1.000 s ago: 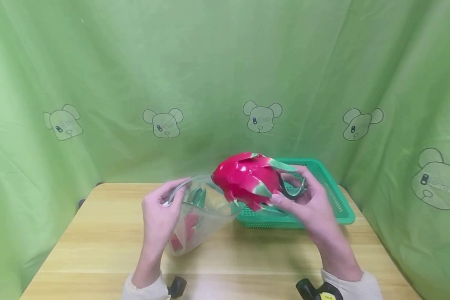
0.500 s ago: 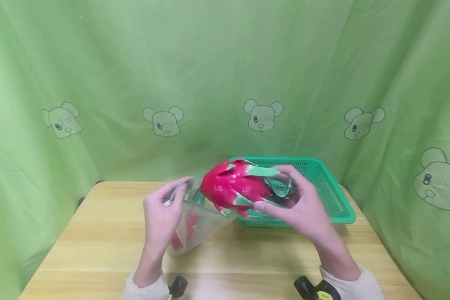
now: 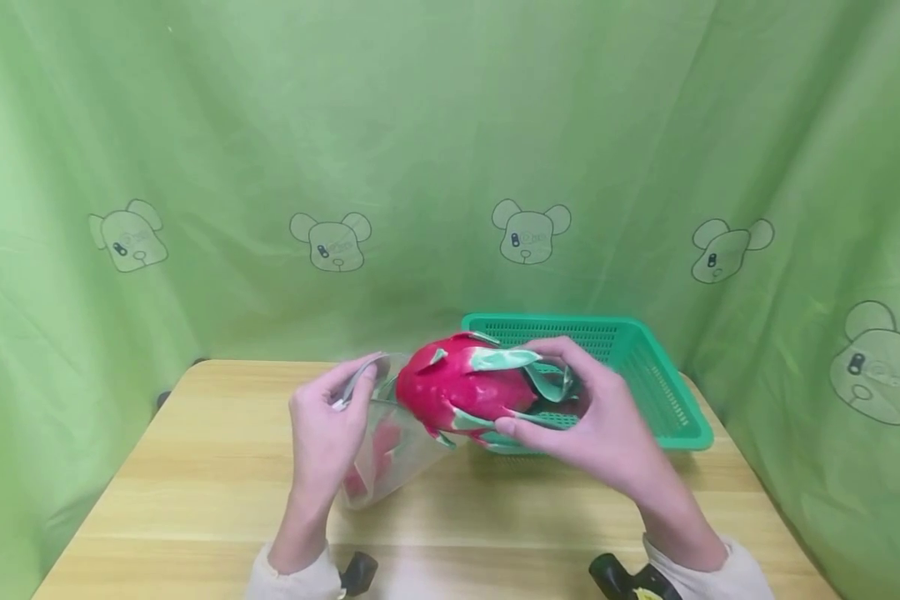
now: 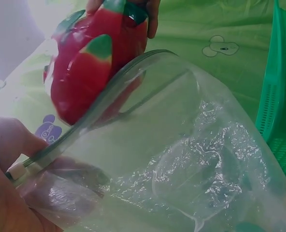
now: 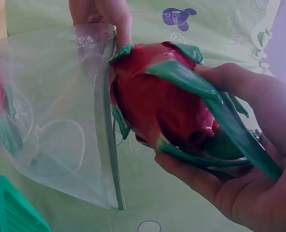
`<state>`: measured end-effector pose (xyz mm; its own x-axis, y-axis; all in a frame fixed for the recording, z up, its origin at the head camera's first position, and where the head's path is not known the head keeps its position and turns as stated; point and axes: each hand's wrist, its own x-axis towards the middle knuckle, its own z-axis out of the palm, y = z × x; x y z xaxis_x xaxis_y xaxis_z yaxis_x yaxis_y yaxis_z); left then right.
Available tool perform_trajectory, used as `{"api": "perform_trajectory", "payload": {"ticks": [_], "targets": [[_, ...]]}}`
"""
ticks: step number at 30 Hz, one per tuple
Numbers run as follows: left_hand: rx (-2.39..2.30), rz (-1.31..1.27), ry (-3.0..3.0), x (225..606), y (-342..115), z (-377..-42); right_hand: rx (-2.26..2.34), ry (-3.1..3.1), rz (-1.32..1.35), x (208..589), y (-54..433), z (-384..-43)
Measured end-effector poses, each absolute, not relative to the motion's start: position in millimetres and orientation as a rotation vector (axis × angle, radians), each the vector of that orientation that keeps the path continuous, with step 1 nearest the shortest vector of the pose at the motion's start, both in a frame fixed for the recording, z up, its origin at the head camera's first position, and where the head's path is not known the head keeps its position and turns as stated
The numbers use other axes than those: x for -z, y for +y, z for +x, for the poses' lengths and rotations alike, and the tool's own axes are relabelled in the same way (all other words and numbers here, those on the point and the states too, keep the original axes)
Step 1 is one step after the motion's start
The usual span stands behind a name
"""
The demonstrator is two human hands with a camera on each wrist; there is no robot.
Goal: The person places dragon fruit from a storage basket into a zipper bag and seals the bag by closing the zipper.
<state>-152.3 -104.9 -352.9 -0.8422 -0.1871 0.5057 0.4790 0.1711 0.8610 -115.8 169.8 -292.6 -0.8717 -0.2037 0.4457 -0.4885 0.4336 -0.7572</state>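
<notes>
My left hand (image 3: 328, 417) pinches the rim of a clear zip bag (image 3: 390, 467) by its slider corner, and the bag's mouth gapes toward the right. Inside the bag's lower part lie red and green pieces (image 3: 381, 446). A glossy red dragon fruit (image 3: 465, 387) with green-tipped scales is gripped at its leafy end by my right hand (image 3: 607, 425), fingers above and thumb below. Its rounded end points left, right at the bag's mouth. In the left wrist view the dragon fruit (image 4: 92, 58) overlaps the zip edge; part of it shows through the film.
Behind my right hand a green plastic basket (image 3: 663, 392) with slotted walls stands on the wooden table (image 3: 217, 467). A green curtain (image 3: 420, 125) with bear-head prints hangs around the back and sides. Beige sleeves and black wrist mounts show at the bottom.
My right hand has brought the dragon fruit left and down, to the mouth of the zip bag. The left hand has stayed nearly still, holding the rim.
</notes>
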Motion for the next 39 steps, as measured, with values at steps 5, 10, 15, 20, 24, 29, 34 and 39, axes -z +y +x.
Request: {"api": "perform_trajectory", "payload": {"ticks": [5, 10, 15, 20, 24, 29, 34, 39], "targets": [[1.715, -0.296, -1.988, 351.6, -105.4, -151.8, -1.372, -2.401, 0.556, 291.7, 168.2, -116.3], [1.705, -0.309, -2.066, 349.2, -108.0, -148.9, -1.309, -2.434, 0.491, 287.9, 167.5, -119.0], [1.7, -0.33, -2.134, 346.3, -111.1, -145.9, -1.256, -2.433, 0.485, 284.1, 165.5, -121.4], [1.679, -0.355, -2.18, 345.5, -112.6, -144.5, -1.186, -2.397, 0.504, 283.6, 160.4, -123.3], [1.668, -0.35, -2.181, 344.7, -112.1, -143.6, -1.158, -2.353, 0.511, 284.0, 157.9, -122.9], [1.667, -0.332, -2.163, 344.0, -111.8, -143.3, -1.122, -2.348, 0.526, 282.4, 157.2, -116.7], [1.649, -0.33, -2.142, 343.1, -110.9, -143.9, -1.067, -2.359, 0.569, 279.9, 155.4, -104.0], [1.655, -0.329, -2.121, 342.7, -110.9, -143.4, -1.03, -2.366, 0.623, 276.9, 153.1, -94.1]]}}
